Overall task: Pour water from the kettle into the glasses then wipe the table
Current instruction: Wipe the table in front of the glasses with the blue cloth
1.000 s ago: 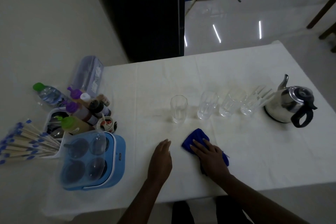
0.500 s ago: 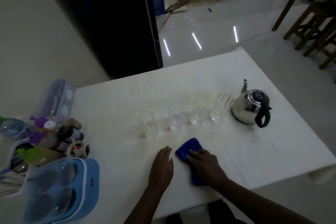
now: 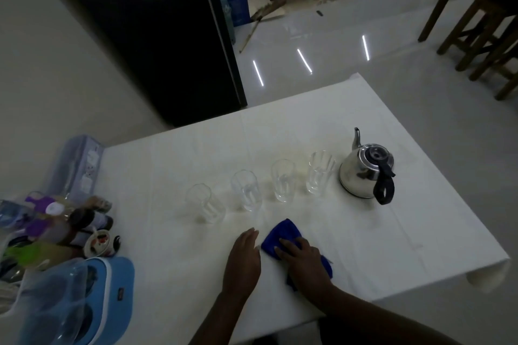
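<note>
Near table front edge, hands first, then outward:

Right hand (image 3: 304, 262): palm down, fingers spread flat on blue cloth (image 3: 283, 235), pressing it to table; not clenched, not a real grip.
Left hand (image 3: 243, 258): flat on table, fingers together & extended, holding nothing; just left of cloth, close to right hand.
Cloth: crumpled, partly under right hand, corner sticking out toward glasses, another bit showing by wrist.
Table (image 3: 392, 246): white cover, faint yellowish stain near glasses.
Glasses (image 3: 283, 179): 4 clear tumblers upright in a slanted row beyond the hands, spaced apart; water level can't tell, too dim.
Kettle (image 3: 364, 173): shiny steel w/ black handle toward viewer, spout pointing away, lid on; stands upright just right of last glass, well apart from hands.
Left side clutter: bottles (image 3: 56, 221) w/ purple & green caps, small round jar, blue tray (image 3: 112, 288) w/ clear lid at near-left corner, pale plastic box (image 3: 78, 168) behind.
Background: dark fridge (image 3: 157, 36), glossy floor, wooden stools (image 3: 487, 25) far right.
</note>
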A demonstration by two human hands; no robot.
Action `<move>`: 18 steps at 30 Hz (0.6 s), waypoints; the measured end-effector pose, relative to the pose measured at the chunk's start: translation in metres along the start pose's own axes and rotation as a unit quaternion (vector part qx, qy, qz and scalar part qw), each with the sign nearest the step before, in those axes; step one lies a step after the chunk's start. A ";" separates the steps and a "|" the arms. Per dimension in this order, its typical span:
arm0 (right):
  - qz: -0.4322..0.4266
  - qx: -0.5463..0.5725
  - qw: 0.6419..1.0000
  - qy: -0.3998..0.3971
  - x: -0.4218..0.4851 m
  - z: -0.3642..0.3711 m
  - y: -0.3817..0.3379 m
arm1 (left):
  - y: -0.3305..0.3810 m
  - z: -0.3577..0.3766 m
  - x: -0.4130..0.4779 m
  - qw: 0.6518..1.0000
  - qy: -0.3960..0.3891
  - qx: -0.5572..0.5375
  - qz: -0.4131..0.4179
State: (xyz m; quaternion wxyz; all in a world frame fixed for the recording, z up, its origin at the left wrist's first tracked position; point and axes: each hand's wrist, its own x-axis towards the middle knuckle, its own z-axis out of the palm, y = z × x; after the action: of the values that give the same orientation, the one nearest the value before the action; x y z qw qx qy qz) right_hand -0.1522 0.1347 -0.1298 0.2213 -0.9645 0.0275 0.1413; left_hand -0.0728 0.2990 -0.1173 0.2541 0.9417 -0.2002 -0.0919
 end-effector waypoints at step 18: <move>0.126 0.014 0.988 0.085 -0.034 -0.080 0.139 | 0.107 0.051 0.022 0.998 -0.005 0.011 0.063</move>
State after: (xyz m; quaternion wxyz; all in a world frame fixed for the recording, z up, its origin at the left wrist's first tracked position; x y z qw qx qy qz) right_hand -0.1799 -0.0256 -0.1091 0.2124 -0.9587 0.1693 0.0847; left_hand -0.1021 0.1825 -0.1078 0.2476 0.9296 -0.2615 -0.0783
